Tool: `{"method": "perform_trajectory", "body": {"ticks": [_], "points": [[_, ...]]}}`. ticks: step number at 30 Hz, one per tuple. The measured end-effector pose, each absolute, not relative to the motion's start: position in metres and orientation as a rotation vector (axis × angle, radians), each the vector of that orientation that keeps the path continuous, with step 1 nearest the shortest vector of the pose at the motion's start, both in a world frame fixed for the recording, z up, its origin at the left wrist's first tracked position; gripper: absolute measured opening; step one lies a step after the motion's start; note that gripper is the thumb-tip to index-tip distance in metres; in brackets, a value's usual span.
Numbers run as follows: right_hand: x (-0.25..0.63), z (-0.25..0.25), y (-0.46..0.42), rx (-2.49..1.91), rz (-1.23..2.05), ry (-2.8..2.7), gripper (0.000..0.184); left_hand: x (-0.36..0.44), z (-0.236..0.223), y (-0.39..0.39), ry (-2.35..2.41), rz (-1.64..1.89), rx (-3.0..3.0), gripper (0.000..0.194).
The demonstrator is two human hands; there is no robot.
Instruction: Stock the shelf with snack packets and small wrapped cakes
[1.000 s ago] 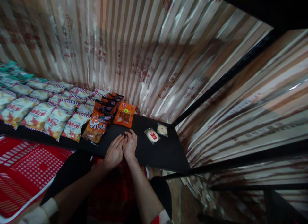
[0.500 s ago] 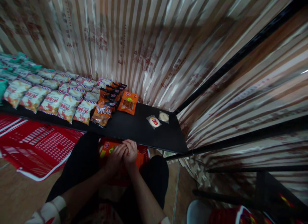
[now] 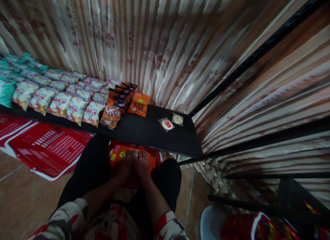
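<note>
My L hand (image 3: 124, 168) and R hand (image 3: 142, 162) are side by side, low btwn my knees, both on the orange pkts (image 3: 117, 156) in the red basket (image 3: 160, 158) just under the front edge of the black shelf (image 3: 157, 135). L fingers lie over the near side of the top pkt; R fingers are bent over it a bit further right. Too dim down there, so can't tell if either hand's gripping or just resting. Up on the shelf, one orange flat pkt (image 3: 139, 104) lies face up, w/ a clear window showing brown strips. Just L of it: a short row of orange-&-black bags (image 3: 111, 114), front one leaning back. Further L, rows of white bags (image 3: 76, 109) w/ striped tops, then teal bags (image 3: 6, 91) at the far L end. Nr the shelf's R end, 2 round white items in clear wrap, one w/ a red label (image 3: 167, 124), the plain one (image 3: 177, 119) just behind it. Striped shiny curtain (image 3: 123, 37) hangs behind. On the tiled floor (image 3: 31, 195), L of my leg, a bigger red crate (image 3: 48, 154) w/ white rim; lower R, red pkgs (image 3: 235, 228), blurry.
</note>
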State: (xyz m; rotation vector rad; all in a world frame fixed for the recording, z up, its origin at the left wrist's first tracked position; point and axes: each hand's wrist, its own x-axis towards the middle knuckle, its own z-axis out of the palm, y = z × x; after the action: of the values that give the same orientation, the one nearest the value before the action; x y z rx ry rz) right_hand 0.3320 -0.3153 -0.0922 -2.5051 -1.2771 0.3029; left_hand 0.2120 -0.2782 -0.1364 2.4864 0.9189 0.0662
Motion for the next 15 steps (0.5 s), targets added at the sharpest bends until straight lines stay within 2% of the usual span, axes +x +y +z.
{"method": "perform_trajectory", "body": {"ticks": [7,15], "points": [[0.336,-0.088,-0.311,-2.501,0.337,-1.212,0.035,0.207,-0.134,-0.276,0.9,0.063,2.403,0.055],[0.338,-0.086,-0.311,-2.465,0.299,-1.059,0.042,0.206,-0.123,-0.274,0.869,0.146,2.309,0.052]]}}
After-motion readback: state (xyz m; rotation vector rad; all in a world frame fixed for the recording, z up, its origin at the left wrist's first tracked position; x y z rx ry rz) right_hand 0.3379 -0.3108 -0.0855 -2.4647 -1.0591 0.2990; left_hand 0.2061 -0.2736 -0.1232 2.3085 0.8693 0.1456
